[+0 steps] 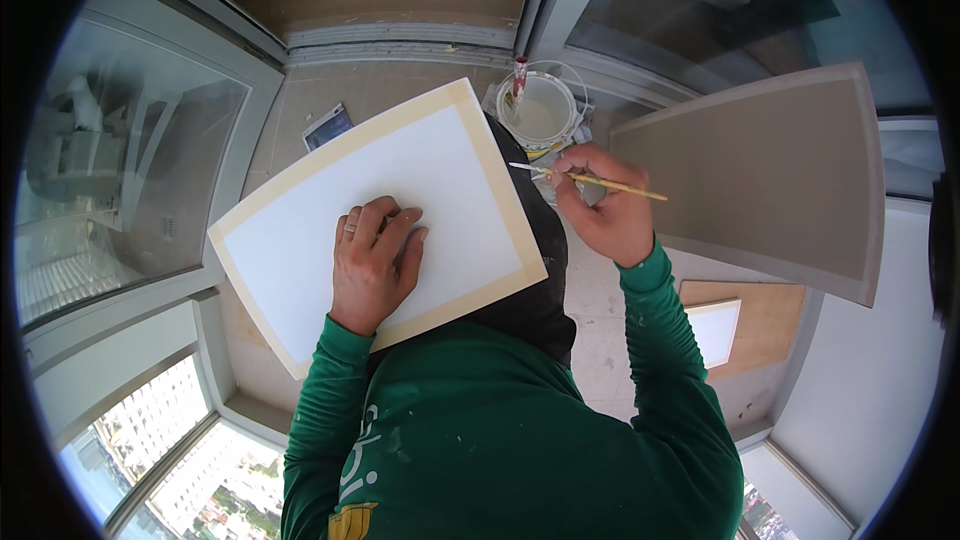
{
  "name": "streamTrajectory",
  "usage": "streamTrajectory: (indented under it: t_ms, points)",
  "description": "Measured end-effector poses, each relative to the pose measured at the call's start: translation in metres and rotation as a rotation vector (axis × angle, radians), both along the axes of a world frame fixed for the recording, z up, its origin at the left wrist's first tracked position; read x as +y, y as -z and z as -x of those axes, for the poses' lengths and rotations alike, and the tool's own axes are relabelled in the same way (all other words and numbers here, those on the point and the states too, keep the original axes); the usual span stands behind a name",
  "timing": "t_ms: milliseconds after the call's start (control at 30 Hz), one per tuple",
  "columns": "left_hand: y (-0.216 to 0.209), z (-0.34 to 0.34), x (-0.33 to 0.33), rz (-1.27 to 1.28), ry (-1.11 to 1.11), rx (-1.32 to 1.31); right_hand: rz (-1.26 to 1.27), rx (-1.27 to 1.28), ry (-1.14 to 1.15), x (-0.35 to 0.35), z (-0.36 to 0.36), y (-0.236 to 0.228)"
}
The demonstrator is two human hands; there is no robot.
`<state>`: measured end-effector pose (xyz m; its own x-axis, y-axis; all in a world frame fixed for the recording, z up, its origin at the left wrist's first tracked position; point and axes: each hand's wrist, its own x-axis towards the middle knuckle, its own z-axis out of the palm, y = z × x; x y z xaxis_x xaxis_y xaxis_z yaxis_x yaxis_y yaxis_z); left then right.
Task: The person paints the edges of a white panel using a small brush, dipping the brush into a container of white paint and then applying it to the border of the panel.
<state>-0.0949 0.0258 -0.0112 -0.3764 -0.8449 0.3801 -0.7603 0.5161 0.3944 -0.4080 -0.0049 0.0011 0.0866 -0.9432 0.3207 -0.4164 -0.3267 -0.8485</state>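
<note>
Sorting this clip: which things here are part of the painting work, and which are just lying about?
In use: white panel under left hand; thin brush in right hand; paint bucket.
Lying about: grey board; small panel; phone-like item.

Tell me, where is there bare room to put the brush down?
Bare floor shows left of the white paint bucket, past the small dark rectangular card, and below the grey panel beside the wooden board. It is crowded between the white cream-edged board and the bucket, where the right hand holds the thin brush.
</note>
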Motion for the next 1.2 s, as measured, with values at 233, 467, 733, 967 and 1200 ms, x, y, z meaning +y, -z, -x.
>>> streamTrajectory:
  t_ms: [233,467,733,967,1200]
  points:
    - [-0.002,0.002,-0.001,-0.036,-0.015,0.02,0.014,-0.032,-0.017,-0.012,-0.003,0.005]
    - [0.0,0.001,-0.002,-0.027,-0.008,0.016,0.037,-0.036,-0.014,-0.019,-0.006,0.009]
    - [0.0,0.001,-0.003,-0.017,-0.002,0.017,0.045,-0.043,-0.016,-0.022,-0.008,0.013]
    - [-0.001,0.0,-0.002,-0.021,0.0,0.021,0.042,-0.024,-0.021,-0.023,-0.009,0.011]
    - [-0.002,0.001,-0.001,-0.033,-0.009,0.045,0.055,-0.026,-0.017,-0.023,-0.011,0.01]
